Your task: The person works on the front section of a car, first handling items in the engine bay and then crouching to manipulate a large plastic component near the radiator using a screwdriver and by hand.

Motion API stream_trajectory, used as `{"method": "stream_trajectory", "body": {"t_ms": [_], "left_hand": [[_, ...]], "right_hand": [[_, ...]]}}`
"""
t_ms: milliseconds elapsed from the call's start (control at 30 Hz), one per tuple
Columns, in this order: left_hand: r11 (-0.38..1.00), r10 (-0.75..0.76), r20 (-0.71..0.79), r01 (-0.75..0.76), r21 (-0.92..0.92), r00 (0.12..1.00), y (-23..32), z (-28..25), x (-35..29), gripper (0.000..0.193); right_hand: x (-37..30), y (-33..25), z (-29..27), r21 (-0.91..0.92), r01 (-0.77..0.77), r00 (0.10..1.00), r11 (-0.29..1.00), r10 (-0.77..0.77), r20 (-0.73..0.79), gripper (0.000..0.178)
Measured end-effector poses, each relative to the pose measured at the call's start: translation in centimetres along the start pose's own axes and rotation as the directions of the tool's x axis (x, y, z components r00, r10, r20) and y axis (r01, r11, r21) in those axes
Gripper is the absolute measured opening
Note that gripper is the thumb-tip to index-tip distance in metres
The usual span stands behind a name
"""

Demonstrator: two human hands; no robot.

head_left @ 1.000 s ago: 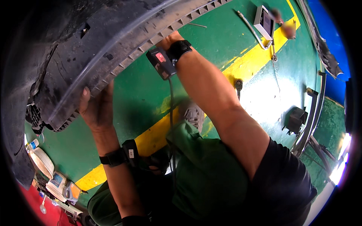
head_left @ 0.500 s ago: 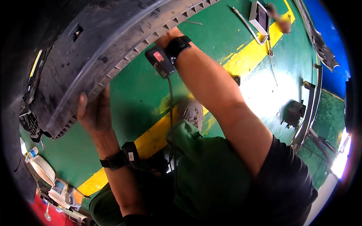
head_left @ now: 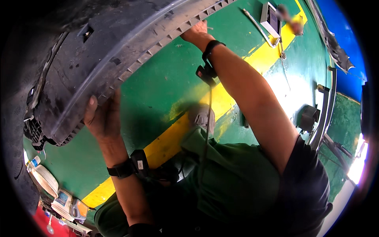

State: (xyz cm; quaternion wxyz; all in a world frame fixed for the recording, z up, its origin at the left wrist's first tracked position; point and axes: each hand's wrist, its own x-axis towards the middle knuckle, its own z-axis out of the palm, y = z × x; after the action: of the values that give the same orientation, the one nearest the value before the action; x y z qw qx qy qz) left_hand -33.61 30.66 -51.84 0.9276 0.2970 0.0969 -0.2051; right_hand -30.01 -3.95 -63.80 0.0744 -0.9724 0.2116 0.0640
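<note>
Green floor [head_left: 158, 106] fills the background, with a wide yellow stripe [head_left: 166, 144] running diagonally across it.

Dark plastic panel [head_left: 114, 59] takes the upper left, raised above the floor. Ribbed lower edge runs from lower left up to top centre. What carries the far side is out of sight.

Metal frame [head_left: 324, 106] sits at far right, well apart from the panel.

Left hand [head_left: 103, 122]: narrow grip on the panel's lower edge near its left end. Thumb flat on the outer face, fingers tucked behind the rim. Probably held there because the edge gives both sides to pinch, so it reads as a steadying hold.

Bar tool [head_left: 258, 27] lies on the floor upper right, next to a pale box with a dark screen [head_left: 271, 19]. Likely parked off to the side to leave the area under the panel free while within reach.

Pale tub [head_left: 44, 180] sits lower left, out past the panel's end.

Right hand [head_left: 194, 33]: farther up the same edge, partly hidden by it, fingertips showing beyond. Can't tell if it's closed on anything. Wide spacing between hands would suit controlling a long part.

Black boxy part [head_left: 309, 118] rests beside the frame.

Wrist unit [head_left: 139, 162] is strapped on the left wrist, clear of the palm, presumably to leave the fingers free.

Ratchet [head_left: 282, 52] lies near the bar tool.
</note>
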Motion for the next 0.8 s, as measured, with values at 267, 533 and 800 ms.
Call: {"method": "stream_trajectory", "body": {"t_ms": [267, 533, 800], "left_hand": [[0.998, -0.046, -0.018, 0.046, -0.037, 0.999, 0.5, -0.2, -0.2, 0.057], [0.923, -0.165, -0.017, 0.149, -0.355, 0.986, 0.1, -1.1, 0.1, 0.052], [0.909, -0.154, 0.023, 0.151, -0.389, 0.988, 0.6, -0.7, -0.2, 0.057]], "right_hand": [[-6.4, 3.8, -6.8, 0.036, 0.066, 0.996, 0.997, -0.068, 0.053, 0.022], [-19.1, 11.7, -13.8, 0.843, -0.116, 0.938, 0.526, 0.336, -0.081, 0.023], [-13.1, 6.1, -19.1, 0.950, 0.264, 0.952, 0.169, 0.113, -0.285, 0.023]]}}
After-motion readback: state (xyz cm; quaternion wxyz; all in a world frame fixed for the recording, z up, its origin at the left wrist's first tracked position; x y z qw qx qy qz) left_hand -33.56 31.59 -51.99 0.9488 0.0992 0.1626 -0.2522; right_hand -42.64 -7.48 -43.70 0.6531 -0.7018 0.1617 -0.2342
